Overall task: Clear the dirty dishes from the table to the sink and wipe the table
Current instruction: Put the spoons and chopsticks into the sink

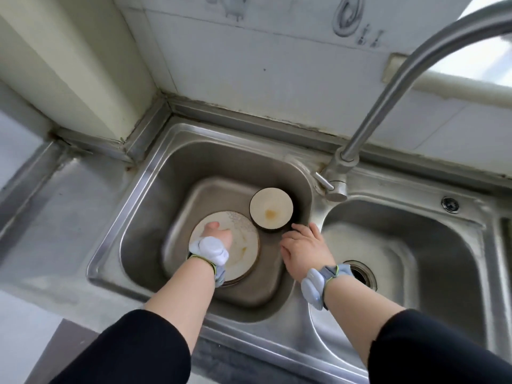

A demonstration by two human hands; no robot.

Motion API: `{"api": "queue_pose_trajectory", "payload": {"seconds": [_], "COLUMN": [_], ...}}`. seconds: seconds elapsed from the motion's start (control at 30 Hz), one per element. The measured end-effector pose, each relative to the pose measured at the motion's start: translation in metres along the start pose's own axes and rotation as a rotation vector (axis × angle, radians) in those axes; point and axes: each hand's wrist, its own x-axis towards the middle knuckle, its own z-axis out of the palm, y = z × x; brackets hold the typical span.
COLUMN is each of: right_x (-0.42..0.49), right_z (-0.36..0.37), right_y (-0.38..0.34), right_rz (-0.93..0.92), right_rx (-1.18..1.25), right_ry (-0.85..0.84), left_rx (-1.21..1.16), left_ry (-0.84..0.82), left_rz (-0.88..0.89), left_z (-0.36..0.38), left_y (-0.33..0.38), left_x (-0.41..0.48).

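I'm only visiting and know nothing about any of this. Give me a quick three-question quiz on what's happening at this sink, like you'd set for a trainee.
1. Multiple choice: where are the plate and the bowl?
A) both in the left basin
B) both in the right basin
C) one in each basin

2. True or false: the right hand is holding a sponge.

3. Fill in the blank: the left hand is over the ____.

Key:
1. A
2. False. Its fingers are relaxed and hold nothing, and it is next to the bowl.
3. plate
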Motion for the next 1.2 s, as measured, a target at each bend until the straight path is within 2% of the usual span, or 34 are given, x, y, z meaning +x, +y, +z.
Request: {"api": "queue_pose_trajectory", "payload": {"seconds": [0.13, 0.2, 0.23, 0.3, 0.37, 0.5, 0.6, 0.7, 0.77, 0.83, 0.97, 1.1, 1.2], "right_x": [-0.029, -0.051, -0.091, -0.108, -0.135, -0.206, -0.255, -0.272, -0.277, -0.278, -0.277, -0.281, -0.288], "right_z": [-0.023, -0.032, -0.051, -0.052, -0.063, -0.081, -0.085, -0.078, -0.071, -0.065, -0.070, -0.083, -0.086], "right_y": [0.017, 0.024, 0.054, 0.063, 0.085, 0.169, 0.249, 0.293, 0.311, 0.321, 0.330, 0.339, 0.345], "right_rz": [0.002, 0.026, 0.055, 0.065, 0.146, 0.343, 0.594, 0.841, 0.898, 0.898, 0.872, 0.851, 0.842], "right_rx": [0.331, 0.371, 0.369, 0.385, 0.393, 0.422, 0.410, 0.419, 0.449, 0.509, 0.569, 0.469, 0.450], "right_ry": [0.038, 0.110, 0.163, 0.208, 0.248, 0.450, 0.563, 0.409, 0.276, 0.188, 0.161, 0.004, -0.056], "left_rx": [-0.060, -0.146, -0.166, -0.221, -0.239, -0.248, -0.250, -0.253, -0.239, -0.203, -0.057, 0.272, 0.477], "left_ry": [-0.064, -0.036, -0.058, -0.045, -0.081, -0.169, -0.260, -0.336, -0.369, -0.386, -0.422, -0.400, -0.351], "left_rz": [0.097, 0.142, 0.198, 0.198, 0.210, 0.256, 0.276, 0.236, 0.223, 0.230, 0.279, 0.431, 0.453], "left_z": [0.029, 0.043, 0.072, 0.081, 0.101, 0.167, 0.228, 0.264, 0.288, 0.311, 0.348, 0.385, 0.412], "left_y": [0.023, 0.030, 0.049, 0.052, 0.060, 0.076, 0.091, 0.095, 0.098, 0.101, 0.107, 0.122, 0.131], "left_x": [-0.051, -0.068, -0.106, -0.119, -0.139, -0.188, -0.227, -0.248, -0.262, -0.278, -0.304, -0.319, -0.321]}}
